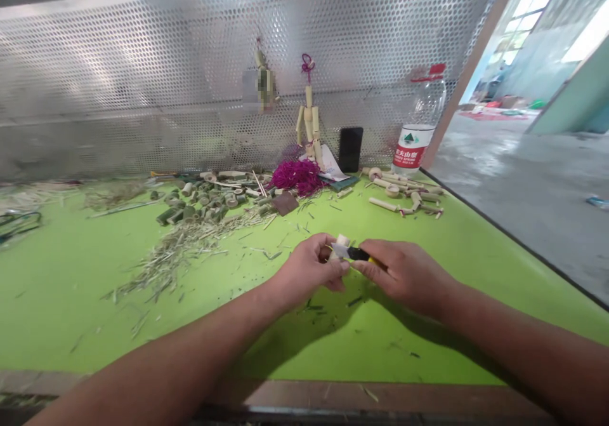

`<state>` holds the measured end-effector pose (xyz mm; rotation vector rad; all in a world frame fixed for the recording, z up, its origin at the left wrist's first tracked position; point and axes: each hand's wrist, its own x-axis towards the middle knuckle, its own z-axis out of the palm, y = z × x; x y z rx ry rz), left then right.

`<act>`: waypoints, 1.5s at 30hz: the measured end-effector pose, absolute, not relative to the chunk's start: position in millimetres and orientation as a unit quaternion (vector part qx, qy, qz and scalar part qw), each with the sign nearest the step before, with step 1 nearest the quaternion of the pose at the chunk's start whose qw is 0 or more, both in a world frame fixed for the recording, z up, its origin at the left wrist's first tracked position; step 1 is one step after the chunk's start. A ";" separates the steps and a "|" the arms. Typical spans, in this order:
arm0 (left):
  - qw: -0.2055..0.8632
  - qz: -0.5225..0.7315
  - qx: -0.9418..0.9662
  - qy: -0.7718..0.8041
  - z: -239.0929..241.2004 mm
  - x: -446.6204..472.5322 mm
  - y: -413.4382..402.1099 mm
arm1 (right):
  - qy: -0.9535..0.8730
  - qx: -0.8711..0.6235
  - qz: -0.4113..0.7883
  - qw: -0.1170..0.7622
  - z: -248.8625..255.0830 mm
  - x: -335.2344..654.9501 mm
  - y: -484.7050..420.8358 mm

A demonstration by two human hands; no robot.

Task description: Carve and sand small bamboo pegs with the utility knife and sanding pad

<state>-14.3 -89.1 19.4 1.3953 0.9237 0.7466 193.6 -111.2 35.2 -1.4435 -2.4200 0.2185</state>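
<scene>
Between the thumb and fingers of my left hand (307, 264) is a short pale piece of bamboo (342, 240), partly covered by the fingers. My right hand (404, 273) is closed round a utility knife (358, 254) with a black and yellow body. Its blade (339, 249) lies against the bamboo piece, pointing left. Both hands are just above the green tabletop (266, 337), near its middle. Dark shavings (354, 301) are scattered below them.
Cut bamboo pieces (204, 200) and a heap of shavings (176, 248) lie left. Behind are purple cord (297, 177), a hanging jointed bamboo figure (308, 118), a phone (350, 150) and a plastic bottle (413, 134). Bamboo sticks (383, 204) lie right. A perforated metal panel (166, 64) closes the back.
</scene>
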 end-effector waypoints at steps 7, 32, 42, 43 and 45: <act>0.582 0.326 0.624 0.407 18.9 -13.7 -92.9 | -0.826 -0.539 0.054 0.156 35.2 194.1 -111.8; 0.520 0.319 0.640 0.467 33.2 -10.3 -97.5 | -0.830 -0.538 0.013 0.146 36.8 195.6 -107.1; 0.563 0.330 0.620 0.436 26.5 -12.3 -94.5 | -0.781 -0.573 0.100 0.229 35.6 214.0 -87.8; 0.564 0.339 0.620 0.428 25.1 -13.2 -91.5 | -0.797 -0.550 0.117 0.220 33.8 208.7 -92.9; 0.570 0.354 0.621 0.405 22.0 -14.6 -86.4 | -0.819 -0.518 0.126 0.211 31.0 199.9 -101.9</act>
